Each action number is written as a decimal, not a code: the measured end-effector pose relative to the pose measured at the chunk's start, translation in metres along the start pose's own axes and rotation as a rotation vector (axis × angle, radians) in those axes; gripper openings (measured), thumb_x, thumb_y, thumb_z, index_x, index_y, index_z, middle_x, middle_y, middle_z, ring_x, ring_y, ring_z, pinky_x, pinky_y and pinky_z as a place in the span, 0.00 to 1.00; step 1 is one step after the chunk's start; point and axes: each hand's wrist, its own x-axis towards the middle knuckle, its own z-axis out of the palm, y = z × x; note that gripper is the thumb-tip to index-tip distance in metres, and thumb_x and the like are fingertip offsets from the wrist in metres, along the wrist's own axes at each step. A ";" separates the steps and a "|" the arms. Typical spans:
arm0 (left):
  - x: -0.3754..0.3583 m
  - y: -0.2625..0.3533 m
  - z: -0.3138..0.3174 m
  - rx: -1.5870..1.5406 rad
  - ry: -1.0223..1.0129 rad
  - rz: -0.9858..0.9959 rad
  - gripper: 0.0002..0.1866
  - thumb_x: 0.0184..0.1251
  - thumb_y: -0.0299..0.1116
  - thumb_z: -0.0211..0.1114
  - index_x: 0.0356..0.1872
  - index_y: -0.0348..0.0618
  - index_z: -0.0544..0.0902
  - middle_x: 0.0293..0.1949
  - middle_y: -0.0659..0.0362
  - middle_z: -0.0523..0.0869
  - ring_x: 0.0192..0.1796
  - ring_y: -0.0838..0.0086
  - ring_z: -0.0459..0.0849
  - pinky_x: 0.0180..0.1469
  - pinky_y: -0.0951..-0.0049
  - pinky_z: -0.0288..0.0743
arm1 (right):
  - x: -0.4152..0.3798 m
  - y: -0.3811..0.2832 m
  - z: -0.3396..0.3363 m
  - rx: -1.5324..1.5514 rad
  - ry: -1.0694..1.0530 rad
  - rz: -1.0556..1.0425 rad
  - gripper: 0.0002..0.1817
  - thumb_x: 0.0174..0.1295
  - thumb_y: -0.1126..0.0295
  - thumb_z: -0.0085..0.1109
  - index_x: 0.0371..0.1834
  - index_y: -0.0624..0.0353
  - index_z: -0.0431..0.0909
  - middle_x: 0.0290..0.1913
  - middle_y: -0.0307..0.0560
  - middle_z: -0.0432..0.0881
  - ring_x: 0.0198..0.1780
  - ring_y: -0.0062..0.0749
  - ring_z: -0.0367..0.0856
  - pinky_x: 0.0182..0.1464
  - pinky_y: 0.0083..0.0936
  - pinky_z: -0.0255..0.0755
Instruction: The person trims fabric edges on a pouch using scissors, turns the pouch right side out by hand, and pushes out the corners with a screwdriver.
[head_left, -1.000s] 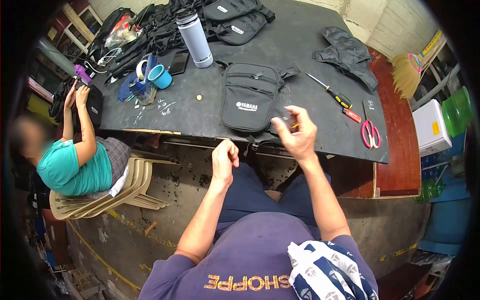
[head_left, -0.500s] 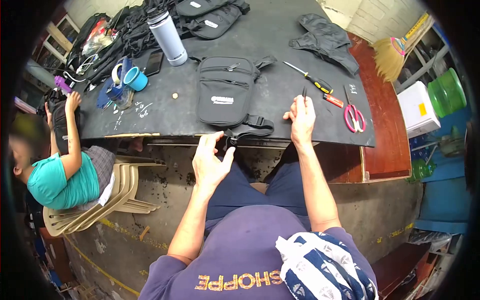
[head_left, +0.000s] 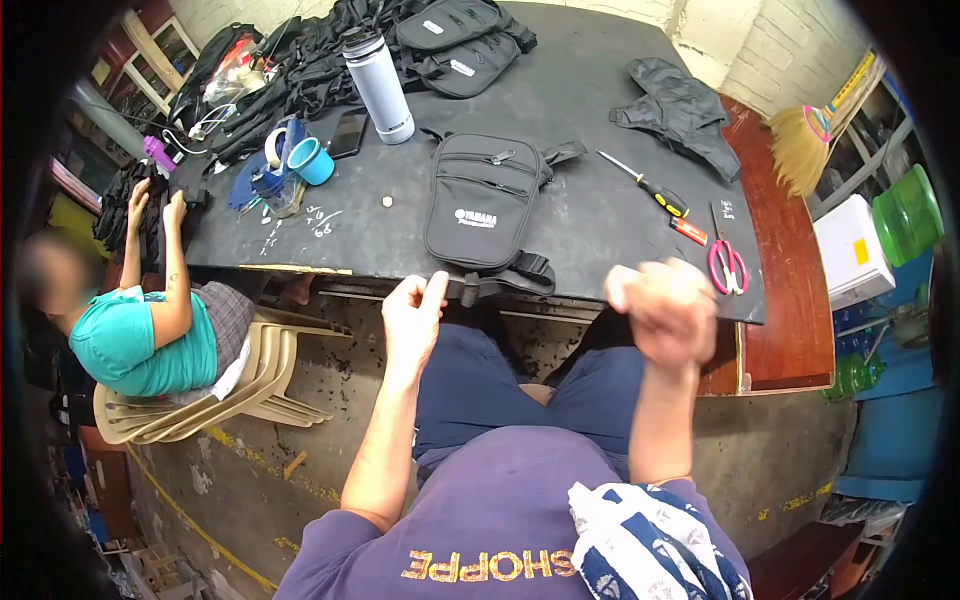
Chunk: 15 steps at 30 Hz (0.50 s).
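A black shoulder bag [head_left: 478, 205] with a white YAMAHA print and two front zips lies on the dark table. Its webbing strap with a side-release buckle [head_left: 530, 266] hangs at the table's front edge. Close by the strap's left end is my left hand [head_left: 412, 325], thumb and fingers pinched together; whatever is between them is too small to make out. My right hand [head_left: 665, 315] is in front of the table edge to the right, smeared by motion. Its fingers look curled, but their contents are hidden.
Right of the bag lie a screwdriver [head_left: 660, 195], an orange-red lighter-like object [head_left: 688, 231], pink-handled scissors [head_left: 728, 268] and a black fabric piece [head_left: 685, 115]. A steel bottle [head_left: 382, 95] and blue cup [head_left: 311, 162] stand left. A co-worker [head_left: 150, 335] sits at far left.
My left hand has closed from spread fingers to a pinch. My right hand, which held a small dark pointed tool, has moved right and towards me. The view has shifted slightly.
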 end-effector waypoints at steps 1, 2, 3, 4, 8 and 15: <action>-0.001 -0.005 -0.006 0.009 -0.004 -0.005 0.08 0.77 0.35 0.73 0.43 0.42 0.87 0.34 0.64 0.87 0.32 0.85 0.79 0.35 0.82 0.71 | 0.014 -0.030 0.001 0.008 -0.423 -0.176 0.18 0.74 0.69 0.57 0.23 0.51 0.65 0.24 0.33 0.69 0.19 0.26 0.59 0.30 0.35 0.68; -0.001 -0.008 -0.011 0.045 0.079 0.099 0.08 0.77 0.35 0.73 0.45 0.42 0.87 0.35 0.64 0.87 0.33 0.85 0.79 0.36 0.82 0.71 | 0.017 -0.065 0.022 0.043 -0.518 -0.237 0.15 0.66 0.73 0.59 0.22 0.48 0.66 0.24 0.34 0.71 0.16 0.27 0.60 0.24 0.33 0.64; 0.002 -0.009 -0.014 0.076 0.163 0.209 0.08 0.77 0.34 0.72 0.48 0.41 0.87 0.36 0.64 0.86 0.34 0.85 0.80 0.37 0.82 0.72 | 0.030 -0.093 0.031 0.329 -0.932 -0.173 0.13 0.65 0.72 0.63 0.24 0.46 0.72 0.24 0.32 0.72 0.15 0.25 0.63 0.24 0.31 0.63; 0.004 -0.009 -0.014 0.104 0.248 0.318 0.09 0.77 0.33 0.72 0.50 0.41 0.86 0.37 0.64 0.86 0.36 0.85 0.80 0.38 0.82 0.73 | 0.036 -0.118 0.042 0.328 -1.078 -0.192 0.11 0.66 0.69 0.66 0.27 0.46 0.75 0.26 0.32 0.76 0.16 0.26 0.66 0.23 0.32 0.62; 0.008 0.015 -0.013 0.052 0.221 0.384 0.12 0.76 0.31 0.72 0.55 0.39 0.85 0.41 0.62 0.88 0.40 0.83 0.83 0.42 0.80 0.77 | 0.031 -0.182 0.085 -0.060 -1.135 -0.157 0.14 0.68 0.61 0.67 0.53 0.53 0.85 0.40 0.36 0.86 0.37 0.22 0.84 0.43 0.21 0.78; 0.078 0.015 0.002 0.185 0.314 0.522 0.15 0.70 0.32 0.75 0.54 0.36 0.87 0.48 0.55 0.91 0.44 0.73 0.87 0.50 0.70 0.82 | 0.013 -0.171 0.115 -0.327 -0.730 -0.621 0.22 0.63 0.59 0.70 0.59 0.49 0.81 0.46 0.31 0.87 0.41 0.17 0.82 0.52 0.17 0.74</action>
